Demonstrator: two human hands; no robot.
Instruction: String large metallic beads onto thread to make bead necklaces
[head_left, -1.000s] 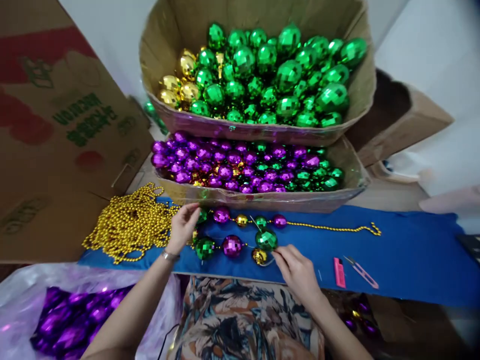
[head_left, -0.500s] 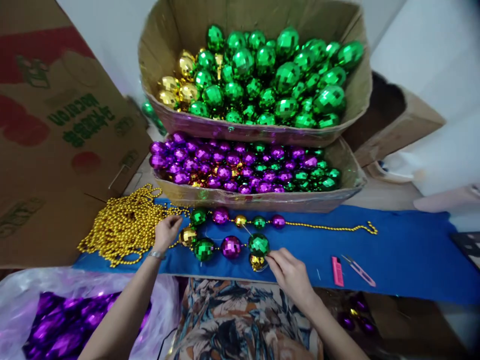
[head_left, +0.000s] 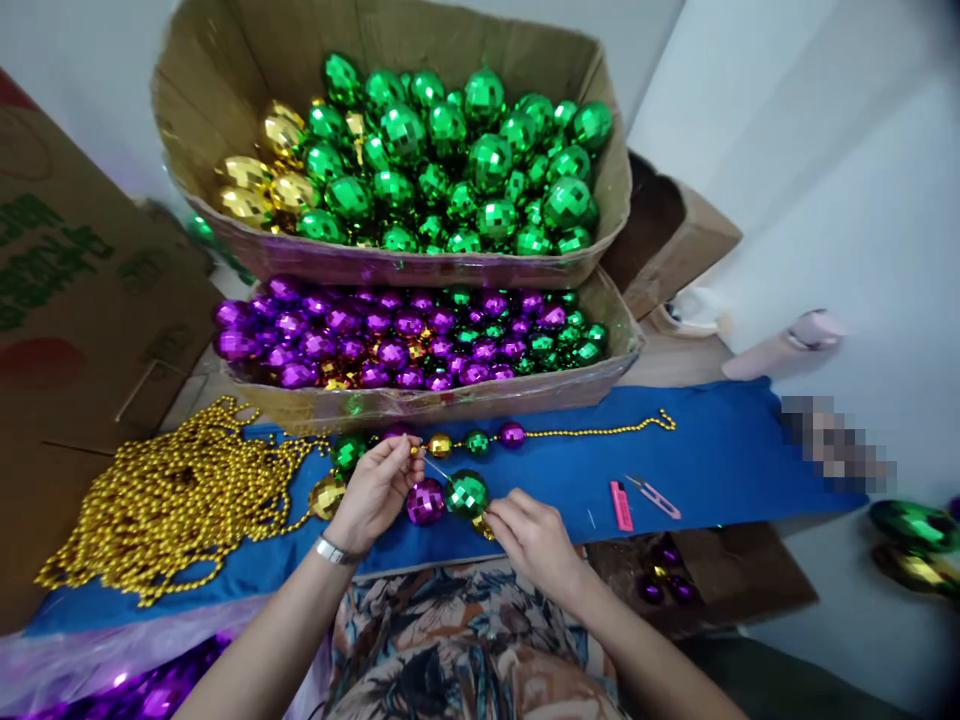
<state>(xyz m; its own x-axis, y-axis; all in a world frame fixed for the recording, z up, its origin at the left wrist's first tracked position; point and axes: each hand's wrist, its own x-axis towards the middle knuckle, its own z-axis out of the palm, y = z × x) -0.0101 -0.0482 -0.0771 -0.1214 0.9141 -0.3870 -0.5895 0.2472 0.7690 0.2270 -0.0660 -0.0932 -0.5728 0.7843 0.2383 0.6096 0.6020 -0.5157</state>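
At the lower centre of the frame, above a blue cloth (head_left: 739, 430), a shiny green faceted ball (head_left: 466, 493) sits between two bare hands. The left hand (head_left: 371, 495) is up and to its left, thumb and fingertips pinched narrow at the upper end of a thin pale rod (head_left: 438, 467) jutting from the ball. The right hand (head_left: 534, 542) reaches in from the lower right, knuckles up, fingers drawn together beside a gold ball (head_left: 483, 529); I cannot tell whether either hand grips anything.
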